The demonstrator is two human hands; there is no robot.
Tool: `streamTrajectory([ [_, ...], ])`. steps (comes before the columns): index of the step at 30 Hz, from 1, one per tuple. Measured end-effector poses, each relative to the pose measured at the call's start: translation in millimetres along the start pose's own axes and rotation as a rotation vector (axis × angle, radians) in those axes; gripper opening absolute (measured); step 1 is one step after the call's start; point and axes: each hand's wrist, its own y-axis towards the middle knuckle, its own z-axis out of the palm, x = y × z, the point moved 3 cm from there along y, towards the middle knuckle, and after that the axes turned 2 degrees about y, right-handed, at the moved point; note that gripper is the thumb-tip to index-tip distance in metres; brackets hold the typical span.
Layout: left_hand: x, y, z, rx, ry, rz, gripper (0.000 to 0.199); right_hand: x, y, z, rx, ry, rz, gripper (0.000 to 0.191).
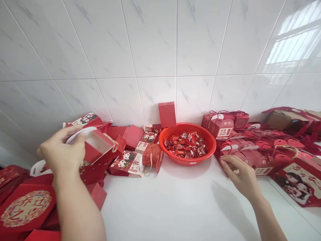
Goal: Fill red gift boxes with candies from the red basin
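Note:
My left hand (64,149) is closed on a red gift box (94,147), gripping a white rounded flap at its top. The box is tilted, its pale inside facing up, and a twisted cord handle hangs at its right end. Other red boxes lie around and under it. My right hand (239,175) is raised above the white table, palm down, fingers loosely bent and thumb apart, with nothing seen in it. Its fingertips are nearest to the closed red candy boxes (263,157) on the right; I cannot tell whether they touch.
A red plastic basket (164,152) of wrapped candies (188,145) stands in the middle by the tiled wall. Several flat and folded red boxes (126,162) lie left of it. Larger red boxes (27,201) crowd the left front. A brown carton (283,120) with ribbons is far right.

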Motion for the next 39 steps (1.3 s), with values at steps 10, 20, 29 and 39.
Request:
streamTrajectory([
  [10, -138, -99, 44.6, 0.865, -0.566, 0.302, 0.01, 24, -1, 26, 0.139, 0.275, 0.014, 0.029],
  [20, -154, -199, 90.3, 1.423, -0.733, 0.26, 0.023, 62, -11, 43, 0.485, 0.4, -0.151, 0.031],
  [29, -133, -208, 98.5, 1.313, -0.45, 0.339, 0.02, 44, -14, 57, 0.499, 0.381, 0.001, 0.012],
  [39, -91, -174, 107.6, 1.748, -0.619, -0.02, 0.066, 33, -16, 54, 0.509, 0.255, 0.018, 0.008],
])
